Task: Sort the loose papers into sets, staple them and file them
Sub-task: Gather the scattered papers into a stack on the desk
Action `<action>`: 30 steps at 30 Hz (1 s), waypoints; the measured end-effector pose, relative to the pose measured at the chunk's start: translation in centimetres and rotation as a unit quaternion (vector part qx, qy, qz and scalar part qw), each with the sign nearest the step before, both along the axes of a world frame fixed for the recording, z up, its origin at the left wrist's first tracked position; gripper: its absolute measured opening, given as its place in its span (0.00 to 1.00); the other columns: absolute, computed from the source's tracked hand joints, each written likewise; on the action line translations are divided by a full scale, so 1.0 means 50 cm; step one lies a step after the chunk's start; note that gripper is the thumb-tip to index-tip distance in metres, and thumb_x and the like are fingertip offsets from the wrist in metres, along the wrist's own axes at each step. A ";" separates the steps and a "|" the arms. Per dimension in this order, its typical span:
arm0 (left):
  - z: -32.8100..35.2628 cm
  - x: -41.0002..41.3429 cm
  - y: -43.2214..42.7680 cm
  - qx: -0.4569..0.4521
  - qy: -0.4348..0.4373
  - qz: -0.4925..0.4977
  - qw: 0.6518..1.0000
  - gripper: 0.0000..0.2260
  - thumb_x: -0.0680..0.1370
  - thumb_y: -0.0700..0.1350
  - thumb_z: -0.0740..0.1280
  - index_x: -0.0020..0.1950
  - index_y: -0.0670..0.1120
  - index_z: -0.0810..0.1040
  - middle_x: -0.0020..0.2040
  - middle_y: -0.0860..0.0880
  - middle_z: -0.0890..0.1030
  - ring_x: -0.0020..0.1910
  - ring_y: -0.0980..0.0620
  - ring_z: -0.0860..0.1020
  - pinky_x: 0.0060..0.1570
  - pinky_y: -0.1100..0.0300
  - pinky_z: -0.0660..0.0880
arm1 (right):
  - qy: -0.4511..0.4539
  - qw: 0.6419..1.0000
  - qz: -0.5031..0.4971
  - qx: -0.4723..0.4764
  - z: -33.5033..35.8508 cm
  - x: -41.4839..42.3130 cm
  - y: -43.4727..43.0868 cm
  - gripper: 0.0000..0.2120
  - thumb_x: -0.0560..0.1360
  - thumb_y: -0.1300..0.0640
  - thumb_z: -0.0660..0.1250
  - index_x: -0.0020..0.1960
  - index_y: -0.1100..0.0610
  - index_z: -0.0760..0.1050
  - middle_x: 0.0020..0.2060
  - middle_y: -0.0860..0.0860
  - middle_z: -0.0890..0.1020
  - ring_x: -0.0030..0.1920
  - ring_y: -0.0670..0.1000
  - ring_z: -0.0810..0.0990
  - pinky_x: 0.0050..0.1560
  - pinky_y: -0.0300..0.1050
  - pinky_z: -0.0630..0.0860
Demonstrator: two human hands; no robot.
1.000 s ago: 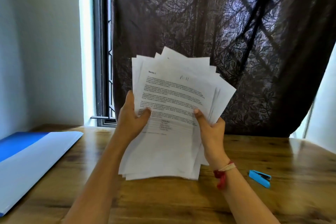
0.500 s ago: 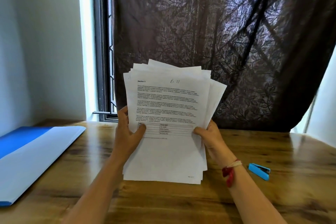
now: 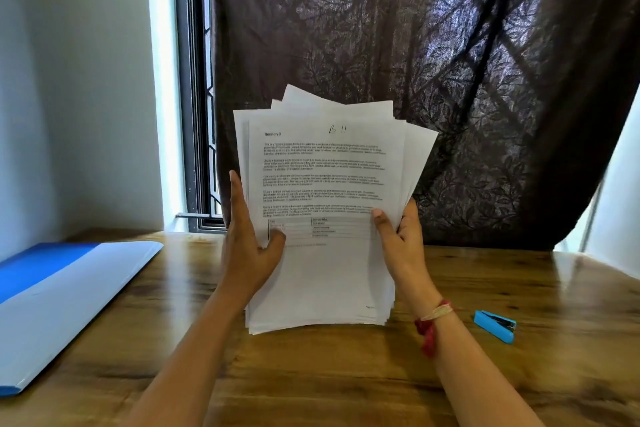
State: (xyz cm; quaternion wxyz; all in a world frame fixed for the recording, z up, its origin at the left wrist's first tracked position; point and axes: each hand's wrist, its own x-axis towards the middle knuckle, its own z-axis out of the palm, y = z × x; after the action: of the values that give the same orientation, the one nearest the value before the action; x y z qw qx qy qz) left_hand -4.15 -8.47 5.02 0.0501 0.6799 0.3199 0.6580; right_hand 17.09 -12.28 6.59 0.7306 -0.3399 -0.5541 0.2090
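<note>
Head view, the only camera I have.

- Stack of loose papers (image 3: 325, 204) at frame centre, held upright over the wooden table (image 3: 519, 374). Sheets are uneven and fan out at the top and right edges. The front sheet carries printed paragraphs, a heading "Section 3", a small table lower down and a handwritten "B 11" at the top.
- I cannot tell whether the stack's bottom edge touches the table or sits just above it.
- Left hand (image 3: 247, 246) grips the stack's left edge. The thumb presses the front sheet beside the printed table, and one finger runs straight up along the edge. The other fingers are hidden behind the paper.
- Right hand (image 3: 401, 243) grips the right edge. The thumb lies on the front sheet and the fingers curl round behind the stack. A red and pale thread band (image 3: 433, 322) sits on that wrist.
- Blue stapler (image 3: 494, 326) lies on the table at right of centre, near the right forearm and apart from the papers.
- Blue folder (image 3: 62, 302) lies flat at lower left with a pale cover or sheet uppermost, well apart from the stack.
- A dark patterned curtain (image 3: 415, 45) fills the upper right.
- A dark window frame (image 3: 188, 80) stands at its left edge.
</note>
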 end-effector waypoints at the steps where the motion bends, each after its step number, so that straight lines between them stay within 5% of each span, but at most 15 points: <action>1: 0.000 0.001 -0.003 -0.007 -0.002 -0.008 1.000 0.43 0.73 0.47 0.64 0.79 0.47 0.39 0.75 0.67 0.55 0.70 0.66 0.64 0.62 0.70 0.67 | -0.005 1.000 0.010 -0.012 0.002 0.004 0.000 0.20 0.78 0.61 0.64 0.69 0.52 0.64 0.62 0.51 0.76 0.62 0.50 0.76 0.65 0.53 0.74; 3: -0.006 0.006 -0.006 -0.023 -0.023 -0.030 0.999 0.42 0.73 0.45 0.66 0.79 0.42 0.43 0.69 0.76 0.59 0.63 0.76 0.64 0.59 0.77 0.66 | 0.008 0.999 0.028 -0.031 0.003 0.013 0.001 0.22 0.77 0.62 0.66 0.68 0.53 0.65 0.61 0.51 0.78 0.61 0.50 0.78 0.62 0.53 0.76; 6: -0.025 0.013 -0.005 -0.082 -0.079 -0.049 0.992 0.34 0.73 0.52 0.67 0.75 0.46 0.58 0.62 0.63 0.73 0.57 0.72 0.73 0.56 0.70 0.72 | 0.025 0.997 0.045 -0.054 0.000 0.021 0.006 0.23 0.76 0.65 0.67 0.68 0.55 0.66 0.61 0.53 0.78 0.60 0.54 0.78 0.59 0.51 0.78; 11: -0.059 0.007 0.009 -0.153 -0.058 -0.061 0.985 0.20 0.71 0.56 0.66 0.60 0.58 0.66 0.54 0.64 0.75 0.51 0.69 0.76 0.49 0.68 0.74 | -0.011 0.996 0.035 -0.081 0.001 0.023 0.010 0.24 0.74 0.74 0.61 0.64 0.53 0.66 0.57 0.54 0.78 0.51 0.44 0.79 0.46 0.33 0.78; 14: -0.060 0.012 0.005 -0.135 -0.066 -0.050 0.987 0.16 0.78 0.41 0.65 0.62 0.52 0.65 0.52 0.62 0.74 0.52 0.61 0.76 0.49 0.69 0.73 | -0.045 0.997 0.016 -0.066 0.000 0.006 0.003 0.25 0.75 0.76 0.57 0.63 0.51 0.66 0.54 0.49 0.79 0.50 0.38 0.80 0.51 0.35 0.79; 16: -0.050 0.017 -0.001 -0.116 -0.072 -0.033 0.990 0.16 0.80 0.35 0.61 0.61 0.51 0.64 0.52 0.62 0.74 0.51 0.64 0.76 0.48 0.71 0.72 | -0.067 0.997 -0.004 -0.039 0.001 -0.009 0.000 0.25 0.76 0.75 0.57 0.63 0.48 0.65 0.54 0.45 0.78 0.52 0.36 0.78 0.55 0.35 0.77; 20: -0.031 0.016 -0.003 -0.074 -0.059 0.004 0.996 0.15 0.77 0.41 0.63 0.62 0.50 0.65 0.51 0.64 0.74 0.48 0.70 0.74 0.44 0.72 0.71 | -0.095 0.994 -0.055 -0.008 0.008 -0.013 0.008 0.23 0.76 0.72 0.59 0.63 0.49 0.64 0.56 0.50 0.76 0.58 0.47 0.77 0.60 0.47 0.77; 23: -0.030 0.019 -0.003 -0.099 -0.033 0.010 0.994 0.20 0.76 0.37 0.67 0.66 0.45 0.66 0.51 0.58 0.75 0.46 0.61 0.75 0.41 0.69 0.70 | -0.014 0.998 -0.004 -0.057 -0.009 -0.005 0.012 0.25 0.74 0.71 0.63 0.64 0.50 0.63 0.53 0.50 0.78 0.52 0.46 0.79 0.50 0.43 0.80; 26: -0.039 0.015 -0.001 -0.120 -0.067 -0.039 0.990 0.21 0.75 0.36 0.70 0.65 0.45 0.67 0.51 0.60 0.76 0.47 0.69 0.77 0.44 0.75 0.73 | 0.050 0.993 0.035 -0.102 -0.031 0.012 0.013 0.25 0.70 0.64 0.65 0.65 0.52 0.66 0.55 0.54 0.80 0.53 0.53 0.81 0.52 0.49 0.80; 30: -0.068 0.016 -0.002 -0.111 -0.112 -0.037 0.987 0.17 0.75 0.42 0.61 0.64 0.43 0.69 0.52 0.60 0.77 0.48 0.70 0.76 0.48 0.69 0.75 | 0.005 0.983 0.033 -0.180 -0.050 0.010 0.018 0.20 0.75 0.74 0.55 0.58 0.56 0.74 0.54 0.56 0.82 0.57 0.59 0.80 0.58 0.54 0.78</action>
State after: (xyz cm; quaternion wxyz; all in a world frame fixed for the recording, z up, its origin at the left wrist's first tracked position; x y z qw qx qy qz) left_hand -3.37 -8.57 1.64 0.1853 0.6036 0.3582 0.6878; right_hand 17.57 -11.41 4.07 0.6530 -0.4466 -0.5143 0.3311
